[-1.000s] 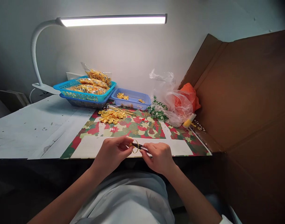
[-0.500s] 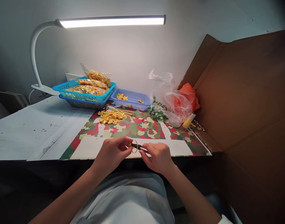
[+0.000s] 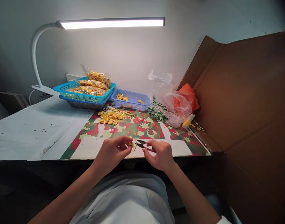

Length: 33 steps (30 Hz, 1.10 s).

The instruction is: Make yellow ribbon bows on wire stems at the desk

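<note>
Between thumb and fingers, my left hand (image 3: pixel 115 148) pinches a small yellow ribbon bow (image 3: pixel 130 143), partly covered by the fingertips. A thin yellow loop (image 3: pixel 134 145) stands out from the bow on its right side. My right hand (image 3: pixel 161 153) is closed around black thread snips (image 3: pixel 142 145). The snips' blades are spread apart and point left, close to the loop. Both hands are above the white strip at the table's front edge. Beyond them lies a heap of yellow bows (image 3: pixel 111 117) on the patterned sheet (image 3: pixel 142 130).
Bagged yellow pieces fill a turquoise basket (image 3: pixel 86 97) at back left. A blue-violet basket (image 3: pixel 133 104) holds a few bows. Clear plastic bags (image 3: pixel 165 102), an orange bag (image 3: pixel 189 95) and a yellow-white tube (image 3: pixel 188 121) lie right, beside a tall cardboard panel (image 3: pixel 245 93). A lamp (image 3: pixel 112 24) shines overhead.
The snips have drawn back to the right, out of the yellow loop, and their blades have parted. My left hand stays almost where it was, still pinching the bow.
</note>
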### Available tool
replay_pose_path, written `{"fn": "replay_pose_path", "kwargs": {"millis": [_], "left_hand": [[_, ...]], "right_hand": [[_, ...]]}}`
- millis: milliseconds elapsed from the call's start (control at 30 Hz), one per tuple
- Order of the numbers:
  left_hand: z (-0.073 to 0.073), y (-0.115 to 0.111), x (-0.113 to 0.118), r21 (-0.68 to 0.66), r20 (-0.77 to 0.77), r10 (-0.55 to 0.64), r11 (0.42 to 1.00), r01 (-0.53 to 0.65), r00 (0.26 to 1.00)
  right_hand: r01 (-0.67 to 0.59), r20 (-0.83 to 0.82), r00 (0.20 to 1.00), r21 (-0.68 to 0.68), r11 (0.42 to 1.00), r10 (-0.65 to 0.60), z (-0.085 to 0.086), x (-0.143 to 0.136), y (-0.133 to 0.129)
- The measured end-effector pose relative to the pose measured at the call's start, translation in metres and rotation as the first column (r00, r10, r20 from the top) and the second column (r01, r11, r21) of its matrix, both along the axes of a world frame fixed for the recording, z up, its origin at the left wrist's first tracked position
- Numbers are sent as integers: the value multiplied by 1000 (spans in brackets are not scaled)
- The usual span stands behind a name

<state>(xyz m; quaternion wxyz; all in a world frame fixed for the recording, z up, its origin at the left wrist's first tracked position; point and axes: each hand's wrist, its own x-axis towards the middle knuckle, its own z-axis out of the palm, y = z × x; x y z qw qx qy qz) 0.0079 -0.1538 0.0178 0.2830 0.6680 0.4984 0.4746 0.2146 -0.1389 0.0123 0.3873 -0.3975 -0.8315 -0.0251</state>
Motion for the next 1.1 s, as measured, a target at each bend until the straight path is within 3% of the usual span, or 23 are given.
{"fn": "replay_pose_path", "kwargs": {"millis": [133,267,333,400,500,700,1100], "left_hand": [[-1,2,-2,-59,261,-163,981,185,951],[-1,1,-1,-75,440,-262,942,326,859],[-1,0,-1,-79,447,-283,932,353,848],[-2,-2,-2,-73,424,-307,926,370,852],[-4,-2,-4,-63,381,-322,926,371,867],[-2,-2,-4,-78,391,-318,924,375,864],[12,-2,-1,-219,511,-238,893,392,826]], "right_hand": [[-24,-305,950,-276,961,-64,3,3,7],[-324,-611,792,-433,841,-10,9,-9,8],[-481,-715,699,-463,745,7,13,-19,6],[-552,-768,640,-471,688,-12,18,-28,3],[-552,-792,609,-463,693,-44,24,-37,0],[-514,-785,618,-432,741,-29,27,-39,-2],[-443,-719,694,-414,795,12,20,-40,-4]]}}
